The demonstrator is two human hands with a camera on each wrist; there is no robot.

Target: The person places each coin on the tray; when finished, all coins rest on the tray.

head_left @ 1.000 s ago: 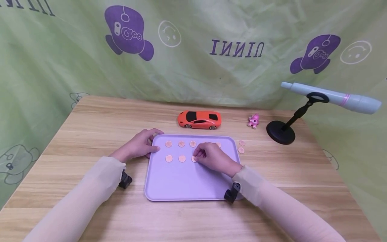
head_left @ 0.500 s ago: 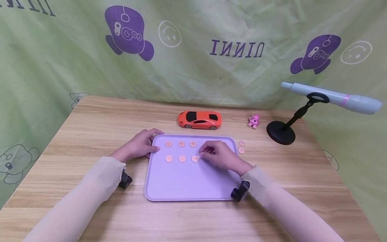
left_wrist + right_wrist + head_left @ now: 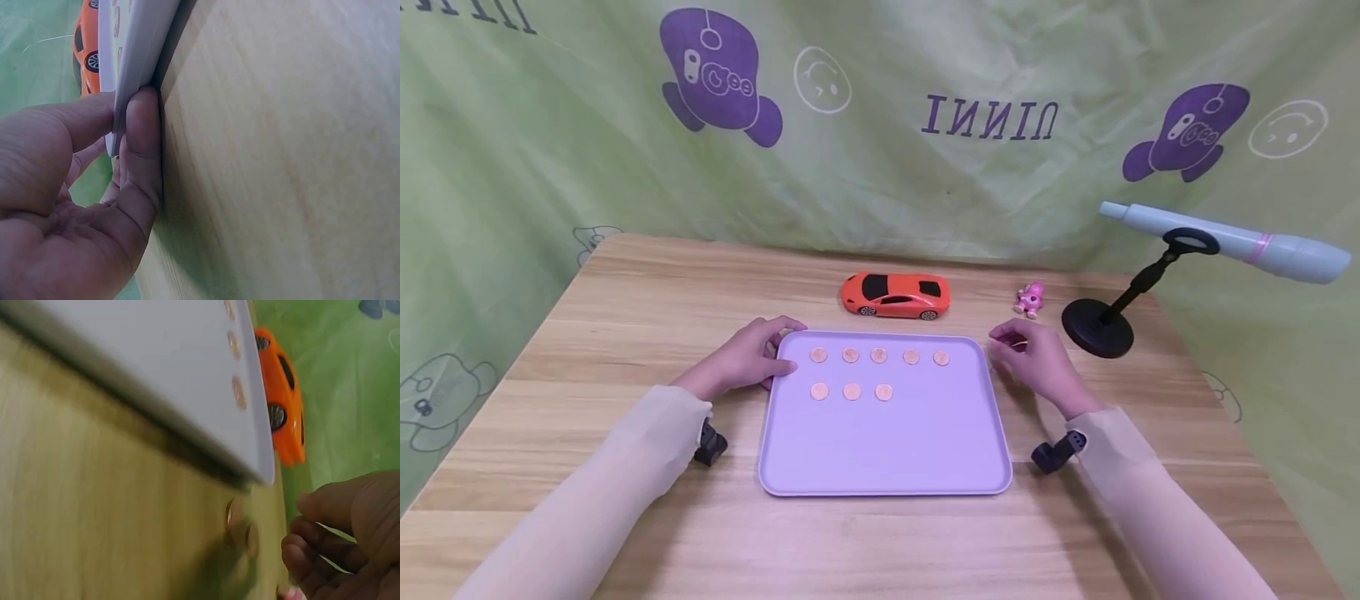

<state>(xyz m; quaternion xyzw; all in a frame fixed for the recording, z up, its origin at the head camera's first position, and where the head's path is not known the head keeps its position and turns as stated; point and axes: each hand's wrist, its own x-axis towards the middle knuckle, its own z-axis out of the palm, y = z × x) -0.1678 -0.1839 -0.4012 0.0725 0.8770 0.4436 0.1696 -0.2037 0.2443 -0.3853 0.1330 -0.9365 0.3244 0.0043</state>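
Note:
A lilac tray (image 3: 880, 450) lies on the table, bearing copper coins (image 3: 883, 392): a back row of several and a front row of three. My left hand (image 3: 748, 354) grips its far left corner; in the left wrist view the thumb lies over the rim and the fingers beneath. Beyond the tray's right edge hovers my right hand (image 3: 1037, 358), fingers loosely bent, with nothing between them. Two loose coins (image 3: 252, 539) on the table near that hand show in the right wrist view; the hand hides them in the head view.
An orange toy car (image 3: 895, 296) stands behind the tray. Farther right are a small pink figurine (image 3: 1029, 300) and a light blue microphone (image 3: 1225, 237) on a black stand (image 3: 1097, 327). A green curtain (image 3: 880, 192) hangs behind the wooden table (image 3: 865, 546).
My right hand has let go of a coin at the right end of the front row. It has moved right, off the tray. My left hand has stayed put.

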